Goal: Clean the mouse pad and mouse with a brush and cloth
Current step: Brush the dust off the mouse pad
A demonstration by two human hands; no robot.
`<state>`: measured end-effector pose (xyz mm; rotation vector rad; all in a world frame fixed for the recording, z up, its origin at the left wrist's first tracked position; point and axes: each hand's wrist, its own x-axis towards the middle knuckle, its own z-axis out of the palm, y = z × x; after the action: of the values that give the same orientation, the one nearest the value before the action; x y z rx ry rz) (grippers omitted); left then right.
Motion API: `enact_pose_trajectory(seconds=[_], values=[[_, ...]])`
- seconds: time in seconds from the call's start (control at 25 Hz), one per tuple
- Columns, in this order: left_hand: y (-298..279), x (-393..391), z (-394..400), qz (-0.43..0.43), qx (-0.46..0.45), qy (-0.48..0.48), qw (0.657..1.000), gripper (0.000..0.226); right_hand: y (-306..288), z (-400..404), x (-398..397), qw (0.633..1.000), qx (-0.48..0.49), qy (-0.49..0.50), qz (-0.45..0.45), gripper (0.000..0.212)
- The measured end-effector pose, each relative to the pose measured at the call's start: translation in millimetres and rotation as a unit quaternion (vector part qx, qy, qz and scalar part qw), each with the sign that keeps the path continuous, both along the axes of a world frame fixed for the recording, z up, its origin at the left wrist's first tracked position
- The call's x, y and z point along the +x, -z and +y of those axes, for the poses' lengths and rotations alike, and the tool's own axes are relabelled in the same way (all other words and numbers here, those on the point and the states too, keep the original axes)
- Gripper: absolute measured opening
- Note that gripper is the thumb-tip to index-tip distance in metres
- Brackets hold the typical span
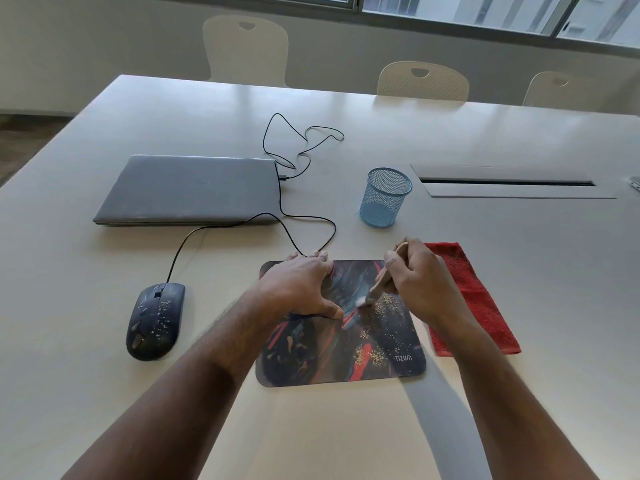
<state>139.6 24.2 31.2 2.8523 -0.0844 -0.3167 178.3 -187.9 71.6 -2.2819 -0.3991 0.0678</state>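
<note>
Early stage: right hand [420, 289], grip closed on the brush [375, 291], sweeps crumbs off the mouse pad [341, 344] (left hand [298, 289] flat, empty); mouse [156, 322] and cloth [472, 301] untouched.

mouse pad [346, 355]: its far-left part is lying under the left hand [298, 285]
brush [381, 282]: the right hand [420, 282] is covering most of the handle — the bristle tip is showing blurred
cloth [474, 292]: the right hand and forearm are hiding its near-left edge
pad logo: too small to be reading surely
object at right edge [635, 183]: the frame is cutting it off — kind unclear
</note>
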Motion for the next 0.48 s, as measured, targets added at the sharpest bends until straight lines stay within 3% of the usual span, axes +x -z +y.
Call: enact_pose_trajectory(seconds=[0.2,0.4,0.48], values=[[0.0,-0.4,0.4,-0.003,0.002,0.005,1.0,0.103,-1.2,-8.0,2.8,0.996,0.061,0.048,-0.039,0.016],[0.3,-1.2,0.6,-0.006,0.004,0.005,1.0,0.105,4.6,-14.4,2.7,0.999,-0.012,0.04,-0.021,0.019],[0.4,-1.1,0.7,-0.006,0.003,0.005,1.0,0.105,3.1,-17.2,5.9,0.998,0.004,0.048,-0.038,0.018]])
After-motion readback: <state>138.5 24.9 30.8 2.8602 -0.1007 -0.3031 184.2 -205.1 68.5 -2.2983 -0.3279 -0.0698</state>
